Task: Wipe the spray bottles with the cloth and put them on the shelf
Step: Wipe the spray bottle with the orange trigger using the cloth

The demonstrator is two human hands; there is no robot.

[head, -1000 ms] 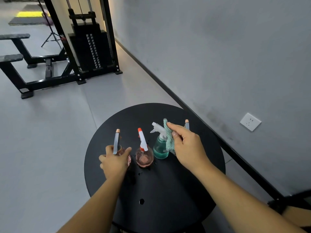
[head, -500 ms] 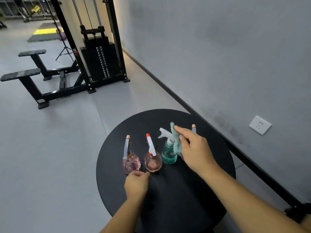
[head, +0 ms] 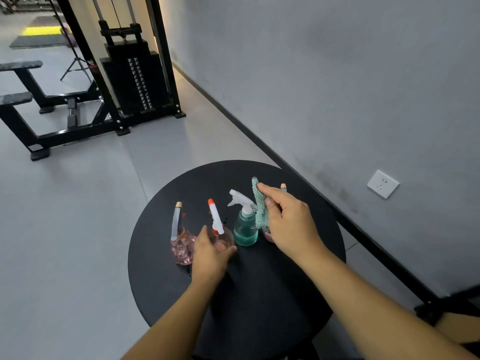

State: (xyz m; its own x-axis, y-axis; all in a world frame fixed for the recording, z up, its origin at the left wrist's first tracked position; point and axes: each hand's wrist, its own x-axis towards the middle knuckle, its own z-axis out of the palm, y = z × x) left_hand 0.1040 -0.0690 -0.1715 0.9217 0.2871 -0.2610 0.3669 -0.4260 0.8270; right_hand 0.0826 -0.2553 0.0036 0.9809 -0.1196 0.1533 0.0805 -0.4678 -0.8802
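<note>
At frame centre, the left hand [head: 211,255] is cupping curled fingers around the round pink glass spray bottle with orange-tipped white nozzle [head: 220,236]; the right hand [head: 288,224] is pinching a folded teal cloth [head: 260,203].

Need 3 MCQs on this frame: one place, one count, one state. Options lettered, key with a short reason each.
1. Where is the green bottle?
A. left end of the row
B. on the floor
C. between the orange-nozzle bottle and the right hand

2. How many spray nozzles show on the table?
A. two
B. four
C. six

3. What is the right hand doing?
A. pinching the cloth
B. lying flat on the table
C. holding a bottle in the air

Key: 1 C, it stands just left of the hand holding the cloth. 2 B, one tip peeks out behind the right hand. 3 A, thumb and fingers clamp the hanging cloth.
</note>
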